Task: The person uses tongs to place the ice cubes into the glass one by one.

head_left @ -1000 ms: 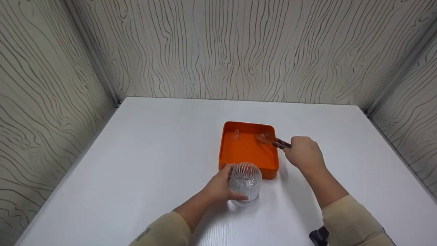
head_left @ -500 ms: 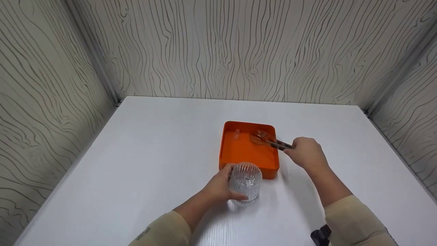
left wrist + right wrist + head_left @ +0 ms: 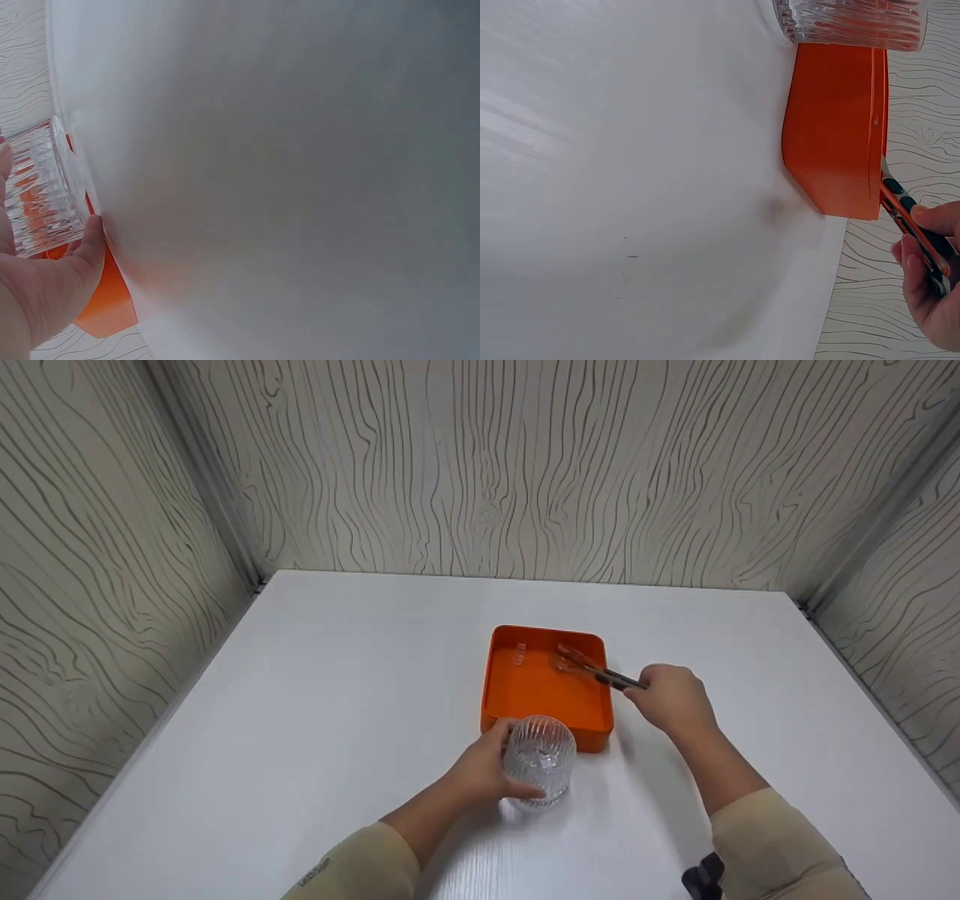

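My left hand point(image 3: 484, 769) grips a clear ribbed drinking glass point(image 3: 541, 765) low on its side. The glass stands upright on the table at the near edge of an orange tray point(image 3: 540, 694). With my right hand point(image 3: 671, 696) I hold a pair of tongs point(image 3: 619, 679) by the dark handles. The tong tips reach over the tray's right wall into its far right part; a clear piece seems to lie by them, but it is hard to make out. Small clear blocks point(image 3: 519, 654) lie in the tray's far left corner. The right wrist view shows the tongs point(image 3: 922, 232) pinched between thumb and fingers.
A white table point(image 3: 337, 697) carries everything. Wood-grain patterned panels point(image 3: 480, 472) rise behind it and on both sides. A dark object point(image 3: 703, 876) sits by the right sleeve at the near edge of view.
The tongs have shifted slightly left within the tray, and the angle of their tips has changed. My right hand moved only a little. The left hand and glass stayed put.
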`<state>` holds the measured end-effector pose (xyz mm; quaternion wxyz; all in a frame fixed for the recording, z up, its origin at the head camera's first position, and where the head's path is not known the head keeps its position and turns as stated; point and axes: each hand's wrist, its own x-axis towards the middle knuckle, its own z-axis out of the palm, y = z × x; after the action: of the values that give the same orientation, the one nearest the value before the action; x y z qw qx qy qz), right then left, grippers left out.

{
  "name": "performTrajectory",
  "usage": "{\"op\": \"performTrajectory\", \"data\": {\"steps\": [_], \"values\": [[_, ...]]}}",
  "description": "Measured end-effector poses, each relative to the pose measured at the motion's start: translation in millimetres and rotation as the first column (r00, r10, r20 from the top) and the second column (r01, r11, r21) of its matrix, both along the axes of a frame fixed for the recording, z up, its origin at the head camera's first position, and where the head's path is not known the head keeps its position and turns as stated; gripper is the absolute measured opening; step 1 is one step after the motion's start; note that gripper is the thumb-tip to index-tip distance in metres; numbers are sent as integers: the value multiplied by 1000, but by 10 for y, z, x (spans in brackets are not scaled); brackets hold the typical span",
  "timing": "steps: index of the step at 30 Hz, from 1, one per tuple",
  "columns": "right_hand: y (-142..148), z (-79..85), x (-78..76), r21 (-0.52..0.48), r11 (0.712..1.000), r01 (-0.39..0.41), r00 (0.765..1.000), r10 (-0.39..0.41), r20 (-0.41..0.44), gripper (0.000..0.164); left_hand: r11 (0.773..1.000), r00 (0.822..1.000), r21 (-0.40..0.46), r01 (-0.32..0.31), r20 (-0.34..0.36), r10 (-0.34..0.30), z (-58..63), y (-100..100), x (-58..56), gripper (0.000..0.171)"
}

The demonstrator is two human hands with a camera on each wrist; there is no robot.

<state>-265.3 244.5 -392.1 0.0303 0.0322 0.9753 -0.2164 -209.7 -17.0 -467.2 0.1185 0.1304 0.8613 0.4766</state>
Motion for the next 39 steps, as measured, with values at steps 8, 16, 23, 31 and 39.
{"op": "performTrajectory", "data": {"steps": [8, 16, 23, 31, 39], "values": [[86, -16, -4, -34, 999, -16, 1000, 17, 10, 20, 1000, 1000, -14, -8, 7, 8, 7, 6, 9, 82], [206, 1, 15, -69, 997, -24, 1000, 25, 5, 16, 1000, 1000, 1, -4, 3, 4, 2, 5, -5, 81], [318, 79, 43, -97, 995, -25, 999, 29, 40, 18, 1000, 1000, -1, -12, 25, 12, 6, 12, -5, 81], [441, 188, 128, -148, 986, -75, 997, 77, 7, 16, 1000, 999, -8, -17, 39, 18, -12, 15, -12, 81], [467, 263, 224, -193, 975, -112, 993, 104, -52, 14, 999, 998, -20, -32, 56, 33, -4, 25, -7, 82]]}}
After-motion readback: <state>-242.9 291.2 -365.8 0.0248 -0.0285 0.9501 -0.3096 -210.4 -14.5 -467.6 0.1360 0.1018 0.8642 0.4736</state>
